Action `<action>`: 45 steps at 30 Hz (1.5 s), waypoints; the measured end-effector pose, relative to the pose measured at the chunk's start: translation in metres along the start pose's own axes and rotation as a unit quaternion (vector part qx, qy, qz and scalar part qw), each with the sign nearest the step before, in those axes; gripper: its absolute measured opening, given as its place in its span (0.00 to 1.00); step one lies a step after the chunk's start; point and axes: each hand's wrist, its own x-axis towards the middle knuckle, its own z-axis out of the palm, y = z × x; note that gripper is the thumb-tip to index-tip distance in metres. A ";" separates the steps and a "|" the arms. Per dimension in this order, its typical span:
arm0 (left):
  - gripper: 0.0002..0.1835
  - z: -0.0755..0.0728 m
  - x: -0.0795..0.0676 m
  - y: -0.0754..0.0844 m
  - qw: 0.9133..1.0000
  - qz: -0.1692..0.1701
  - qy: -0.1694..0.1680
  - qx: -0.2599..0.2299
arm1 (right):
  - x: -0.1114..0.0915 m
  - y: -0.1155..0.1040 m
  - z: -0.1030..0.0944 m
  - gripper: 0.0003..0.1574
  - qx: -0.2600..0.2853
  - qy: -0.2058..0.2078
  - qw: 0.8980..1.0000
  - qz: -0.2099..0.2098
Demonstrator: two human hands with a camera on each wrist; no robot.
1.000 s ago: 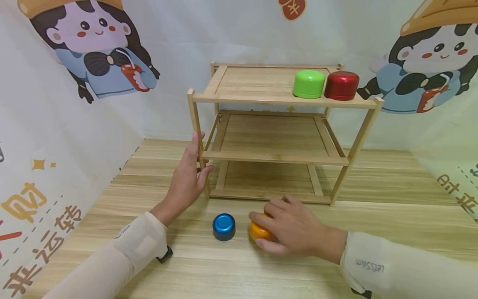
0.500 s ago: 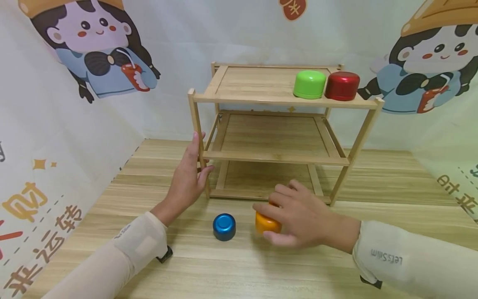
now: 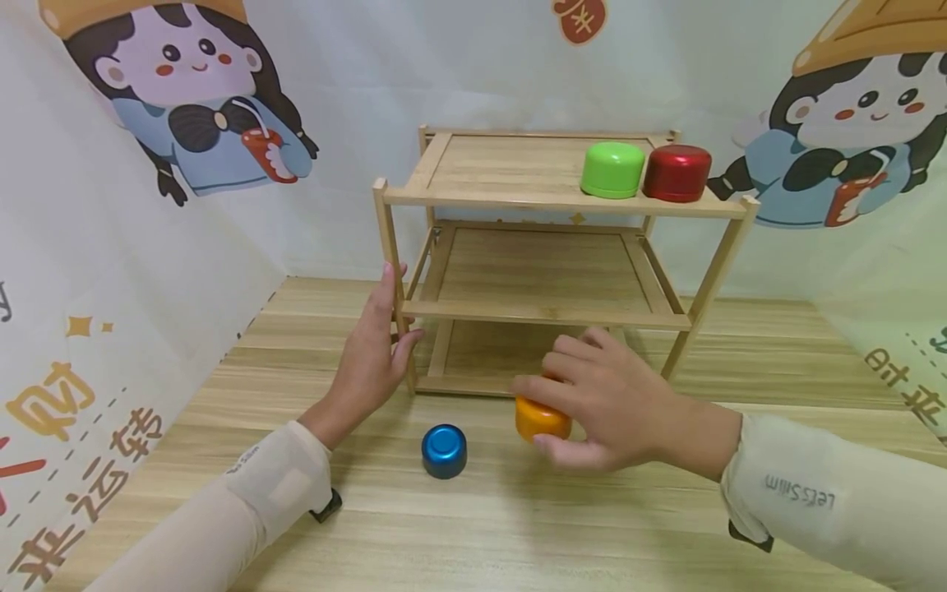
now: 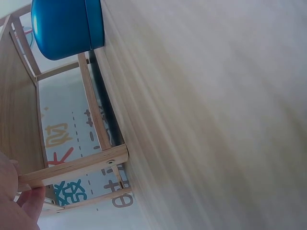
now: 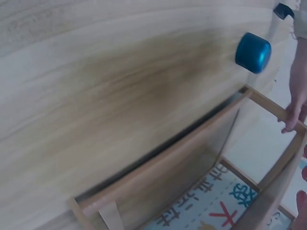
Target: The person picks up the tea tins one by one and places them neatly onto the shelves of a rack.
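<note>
Orange container [image 3: 542, 421], one: in right hand [image 3: 614, 403], nearer the wooden rack [image 3: 540, 267] than a second ago.
Right hand: thumb and fingers curled round the container, apparently now off the worktop [image 3: 518, 543]; judged a lift under way. Left hand [image 3: 367, 345]: gripping rack's left front post, unchanged. Blue container [image 3: 444, 451]: on worktop, unmoved. Green container [image 3: 612, 171], red container [image 3: 676, 174]: rack top.

Long cream sleeves [image 3: 866, 518] carry grey lettering [image 3: 799, 491], with black pieces [image 3: 750, 536] beneath the cuffs [image 3: 747, 460].
</note>
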 end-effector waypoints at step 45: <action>0.58 0.001 0.000 0.001 1.000 -0.008 -0.002 -0.006 | 0.056 0.056 -0.079 0.30 0.014 0.044 0.998 0.035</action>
